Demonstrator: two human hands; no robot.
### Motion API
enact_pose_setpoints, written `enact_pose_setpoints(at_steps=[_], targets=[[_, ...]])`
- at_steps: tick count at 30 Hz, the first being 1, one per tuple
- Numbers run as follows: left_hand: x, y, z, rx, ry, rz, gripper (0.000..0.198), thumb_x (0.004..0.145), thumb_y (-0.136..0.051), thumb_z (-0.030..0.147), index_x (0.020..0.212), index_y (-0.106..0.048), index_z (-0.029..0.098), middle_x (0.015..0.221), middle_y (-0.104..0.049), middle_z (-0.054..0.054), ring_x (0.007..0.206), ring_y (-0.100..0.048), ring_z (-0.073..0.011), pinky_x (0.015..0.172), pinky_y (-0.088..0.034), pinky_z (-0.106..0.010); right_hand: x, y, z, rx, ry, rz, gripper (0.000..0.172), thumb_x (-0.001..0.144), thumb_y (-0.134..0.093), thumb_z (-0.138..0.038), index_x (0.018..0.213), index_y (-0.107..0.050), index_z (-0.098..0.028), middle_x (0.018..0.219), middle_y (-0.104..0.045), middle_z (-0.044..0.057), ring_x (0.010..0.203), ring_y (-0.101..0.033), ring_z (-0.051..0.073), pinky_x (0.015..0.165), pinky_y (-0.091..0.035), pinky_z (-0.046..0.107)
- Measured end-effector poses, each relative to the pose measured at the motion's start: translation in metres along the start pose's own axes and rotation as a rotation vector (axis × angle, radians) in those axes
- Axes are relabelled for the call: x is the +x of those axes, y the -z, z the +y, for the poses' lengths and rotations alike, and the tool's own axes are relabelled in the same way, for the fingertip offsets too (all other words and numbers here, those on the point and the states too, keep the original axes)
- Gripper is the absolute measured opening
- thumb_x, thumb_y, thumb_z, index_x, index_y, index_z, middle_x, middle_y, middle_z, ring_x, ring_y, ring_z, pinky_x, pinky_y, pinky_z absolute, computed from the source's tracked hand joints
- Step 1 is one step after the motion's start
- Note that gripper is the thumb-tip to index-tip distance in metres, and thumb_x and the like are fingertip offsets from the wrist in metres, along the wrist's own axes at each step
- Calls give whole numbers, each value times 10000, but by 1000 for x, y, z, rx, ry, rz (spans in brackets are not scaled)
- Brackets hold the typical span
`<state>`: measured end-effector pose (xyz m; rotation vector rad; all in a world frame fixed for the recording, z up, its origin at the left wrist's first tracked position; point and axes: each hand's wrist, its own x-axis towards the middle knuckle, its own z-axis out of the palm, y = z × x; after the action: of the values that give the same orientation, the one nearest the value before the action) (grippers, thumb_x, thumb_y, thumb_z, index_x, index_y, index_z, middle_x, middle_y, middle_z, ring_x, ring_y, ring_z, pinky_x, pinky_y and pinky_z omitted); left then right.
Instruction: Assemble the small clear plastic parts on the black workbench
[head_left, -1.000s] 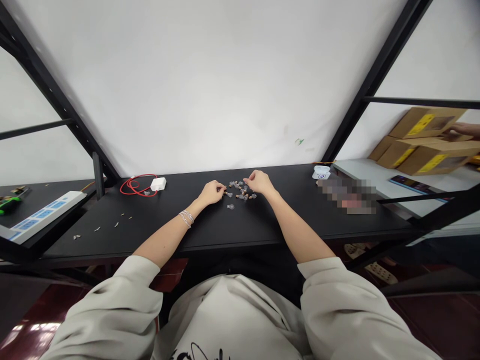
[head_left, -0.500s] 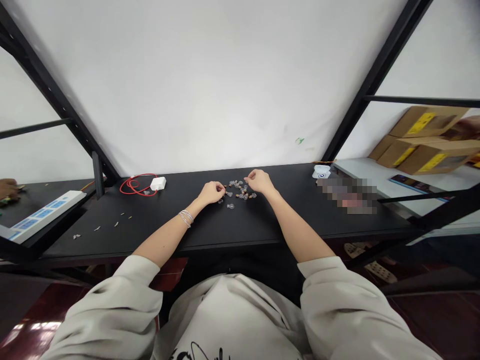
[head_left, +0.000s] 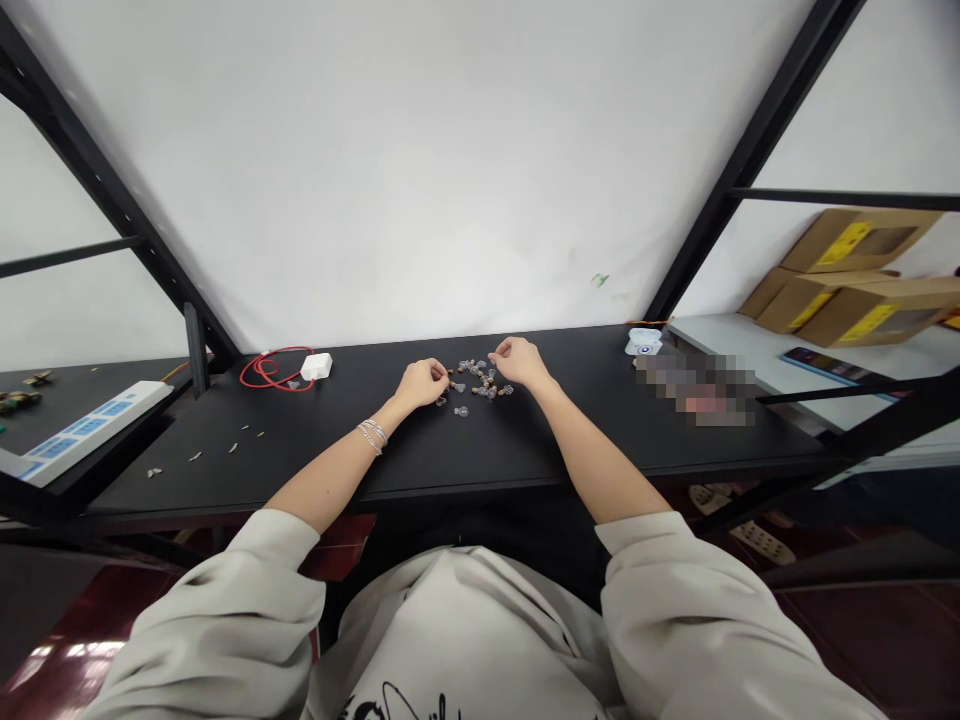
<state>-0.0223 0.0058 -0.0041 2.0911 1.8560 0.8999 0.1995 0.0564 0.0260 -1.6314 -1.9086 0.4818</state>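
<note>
Both sets of fingertips curl inward, the left hand (head_left: 422,384) and right hand (head_left: 521,363) flanking a loose cluster of tiny glass bulbs (head_left: 476,380); any grip is too small to tell. Lying on the black table (head_left: 300,440), the bulbs sit within easy reach of both.

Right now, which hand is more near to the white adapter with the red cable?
Left. The left hand is apart from the white adapter, to its right in this view, beside the small glass pieces. The right hand is farther, beyond those pieces.
</note>
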Motion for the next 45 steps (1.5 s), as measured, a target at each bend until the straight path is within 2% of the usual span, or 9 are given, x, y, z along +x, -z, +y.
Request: enact_pose_setpoints(at_steps=[5, 11, 16, 25, 34, 40, 45], targets=[[-2, 1, 2, -15, -4, 20, 136, 787, -594, 208, 873, -694, 176, 837, -730, -39, 754, -658, -164, 761, -506, -279, 0, 0, 0, -2, 10, 8, 141, 857, -670, -311, 891, -674, -174, 947, -735, 90, 928, -669, 222, 806, -486, 298], [-3, 2, 5, -36, -63, 54, 244, 797, -566, 178, 983, -723, 166, 824, -708, -36, 731, -635, -152, 797, -498, -276, 1, -1, 0, 1, 8, 23, 139, 852, -680, -310, 884, -679, -175, 944, -733, 95, 924, -671, 221, 815, -486, 297], [-3, 3, 6, -7, -110, 100, 251, 812, -543, 197, 911, -774, 187, 834, -683, -47, 694, -602, -152, 769, -493, -285, 1, -1, 0, 15, 6, 28, 136, 849, -681, -305, 888, -682, -175, 931, -736, 94, 905, -678, 219, 813, -490, 305], [1, 7, 1, -93, -60, 159, 163, 773, -589, 193, 880, -709, 169, 753, -691, -25, 608, -572, -138, 677, -463, -275, 1, 0, 0, 32, 5, 31, 115, 837, -687, -296, 854, -673, -183, 946, -738, 97, 938, -677, 241, 829, -490, 328], [7, 31, -10, -125, 8, 288, 136, 770, -616, 180, 867, -711, 173, 634, -636, -7, 566, -543, -140, 659, -458, -276, -1, 1, 0, 56, 7, 41, 106, 833, -693, -285, 839, -674, -181, 939, -736, 101, 926, -673, 245, 824, -497, 340], [7, 33, -8, -127, 33, 279, 119, 749, -663, 179, 857, -713, 172, 652, -639, -14, 587, -543, -148, 674, -464, -292, -1, 2, -1, 48, 15, 48, 93, 846, -676, -277, 841, -668, -184, 931, -739, 90, 938, -671, 244, 829, -492, 338], [7, 31, -7, -142, 4, 267, 99, 724, -681, 155, 819, -696, 178, 754, -684, -24, 620, -545, -144, 699, -468, -298, -2, 2, -1, 50, 22, 50, 93, 842, -684, -273, 847, -671, -181, 941, -738, 94, 927, -673, 237, 826, -495, 333]])
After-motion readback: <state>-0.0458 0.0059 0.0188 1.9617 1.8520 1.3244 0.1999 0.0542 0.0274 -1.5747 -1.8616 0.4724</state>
